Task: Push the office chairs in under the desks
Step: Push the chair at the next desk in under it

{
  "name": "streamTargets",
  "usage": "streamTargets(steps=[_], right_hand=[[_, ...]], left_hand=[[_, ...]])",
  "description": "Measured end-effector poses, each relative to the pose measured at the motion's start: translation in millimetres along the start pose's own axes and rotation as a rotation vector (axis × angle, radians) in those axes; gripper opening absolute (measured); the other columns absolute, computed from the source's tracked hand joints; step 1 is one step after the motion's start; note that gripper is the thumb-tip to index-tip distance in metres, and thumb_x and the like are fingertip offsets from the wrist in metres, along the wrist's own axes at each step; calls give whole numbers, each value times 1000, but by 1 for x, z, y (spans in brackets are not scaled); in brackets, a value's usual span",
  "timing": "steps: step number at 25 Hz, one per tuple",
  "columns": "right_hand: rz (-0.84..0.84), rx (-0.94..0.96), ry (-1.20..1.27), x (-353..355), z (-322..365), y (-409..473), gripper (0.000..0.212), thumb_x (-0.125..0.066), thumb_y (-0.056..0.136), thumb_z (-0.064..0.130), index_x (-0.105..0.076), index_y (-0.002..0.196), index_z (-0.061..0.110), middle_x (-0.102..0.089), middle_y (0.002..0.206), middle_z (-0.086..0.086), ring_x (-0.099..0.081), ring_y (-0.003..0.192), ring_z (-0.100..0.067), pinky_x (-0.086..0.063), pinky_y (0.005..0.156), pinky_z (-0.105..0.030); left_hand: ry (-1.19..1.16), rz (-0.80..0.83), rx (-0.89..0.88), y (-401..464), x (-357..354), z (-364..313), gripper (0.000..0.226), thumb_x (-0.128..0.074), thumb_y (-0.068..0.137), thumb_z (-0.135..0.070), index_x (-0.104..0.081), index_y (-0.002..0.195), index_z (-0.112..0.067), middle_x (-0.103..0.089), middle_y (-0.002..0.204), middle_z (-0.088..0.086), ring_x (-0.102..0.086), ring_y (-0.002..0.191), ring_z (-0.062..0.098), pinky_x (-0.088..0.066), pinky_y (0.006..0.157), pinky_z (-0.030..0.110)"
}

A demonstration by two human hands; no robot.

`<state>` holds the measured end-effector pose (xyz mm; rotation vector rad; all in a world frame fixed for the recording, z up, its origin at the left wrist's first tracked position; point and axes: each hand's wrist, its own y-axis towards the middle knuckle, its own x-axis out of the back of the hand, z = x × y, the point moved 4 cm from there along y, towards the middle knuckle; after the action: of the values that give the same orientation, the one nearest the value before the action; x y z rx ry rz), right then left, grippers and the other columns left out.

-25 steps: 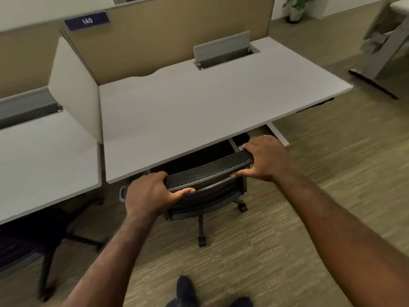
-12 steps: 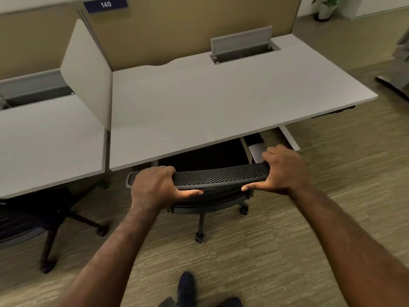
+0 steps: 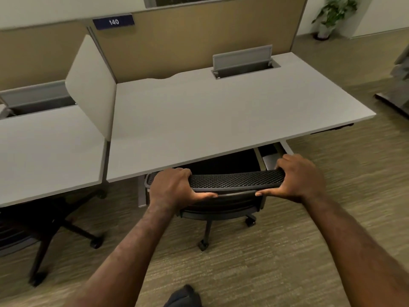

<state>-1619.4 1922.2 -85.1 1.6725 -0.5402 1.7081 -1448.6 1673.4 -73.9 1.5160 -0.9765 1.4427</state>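
A black mesh-backed office chair (image 3: 234, 179) stands at the front edge of the grey desk (image 3: 221, 116), its seat mostly hidden under the desktop and its wheeled base showing below. My left hand (image 3: 174, 188) grips the left end of the backrest's top rail. My right hand (image 3: 298, 177) grips the right end. A second black office chair (image 3: 44, 222) sits partly under the neighbouring desk (image 3: 44, 149) on the left, its legs sticking out.
A white divider panel (image 3: 93, 85) separates the two desks, with a tan partition (image 3: 199, 34) labelled 140 behind. A pedestal drawer (image 3: 271, 157) sits under the desk's right side. A potted plant (image 3: 332, 16) stands far right. My shoe (image 3: 183, 298) is on the carpet below.
The chair has turned square to the desk edge with both hands still gripping its backrest. My view has shifted left and back, so the desk sits further right in frame.
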Motion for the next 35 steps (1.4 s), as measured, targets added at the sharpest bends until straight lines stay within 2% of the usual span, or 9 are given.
streamTargets(steps=[2, 5, 11, 16, 21, 23, 26, 30, 35], right_hand=[[1, -8, -5, -1, -16, 5, 92, -34, 40, 108, -53, 74, 24, -48, 76, 6, -47, 74, -19, -42, 62, -33], [9, -12, -30, 6, -36, 21, 90, -38, 39, 106, -54, 77, 25, -50, 78, 6, -48, 76, -18, -35, 62, -30], [38, -48, 10, 4, -93, 61, 86, -41, 37, 103, -54, 80, 29, -46, 80, 9, -45, 76, -15, -33, 63, -29], [51, -52, -4, 5, -128, 91, 88, -49, 37, 100, -61, 79, 23, -49, 77, 7, -41, 71, -13, -31, 63, -28], [126, -12, -8, -2, -171, 128, 94, -35, 41, 106, -59, 80, 23, -49, 78, 7, -46, 72, -16, -40, 60, -33], [138, 12, -28, -1, -190, 139, 94, -35, 42, 105, -59, 81, 23, -48, 79, 7, -44, 72, -16, -39, 60, -33], [131, 65, -10, -3, -205, 152, 96, -31, 43, 106, -59, 79, 22, -51, 78, 4, -47, 71, -18, -45, 60, -37], [114, 100, -1, -1, -217, 167, 88, -41, 44, 101, -58, 75, 21, -51, 76, 3, -49, 70, -20, -44, 59, -36], [82, 126, 29, -4, -231, 170, 93, -29, 49, 105, -58, 71, 19, -51, 73, 2, -48, 67, -21, -45, 56, -36]], left_hand=[[-12, -10, -6, 12, -4, -10, 92, -29, 45, -106, -58, 73, -24, -61, 68, -8, -61, 68, 18, -48, 61, 33], [-16, -19, -28, 34, -5, -24, 92, -28, 46, -106, -59, 74, -24, -63, 70, -7, -62, 69, 18, -46, 61, 32], [-36, -28, -60, 90, -13, -58, 92, -28, 49, -106, -58, 72, -22, -64, 69, -4, -63, 69, 21, -39, 58, 32], [-26, -8, -80, 125, -18, -83, 92, -27, 54, -103, -61, 78, -21, -65, 75, -1, -62, 73, 22, -45, 64, 34], [-33, 18, -20, 147, -19, -109, 92, -26, 56, -102, -59, 79, -19, -62, 75, -1, -60, 72, 21, -42, 64, 34], [-19, 21, 5, 158, -19, -127, 92, -26, 57, -102, -58, 79, -19, -63, 76, 0, -60, 72, 22, -43, 65, 35], [-17, 22, 47, 169, -21, -137, 94, -23, 55, -103, -58, 80, -20, -65, 77, 0, -61, 74, 23, -43, 65, 35], [-8, -4, 107, 176, -22, -150, 94, -20, 53, -105, -57, 76, -22, -63, 73, -2, -60, 71, 22, -42, 62, 35], [4, -7, 140, 184, -23, -160, 92, -26, 52, -105, -59, 77, -23, -61, 72, -6, -59, 71, 19, -39, 60, 33]])
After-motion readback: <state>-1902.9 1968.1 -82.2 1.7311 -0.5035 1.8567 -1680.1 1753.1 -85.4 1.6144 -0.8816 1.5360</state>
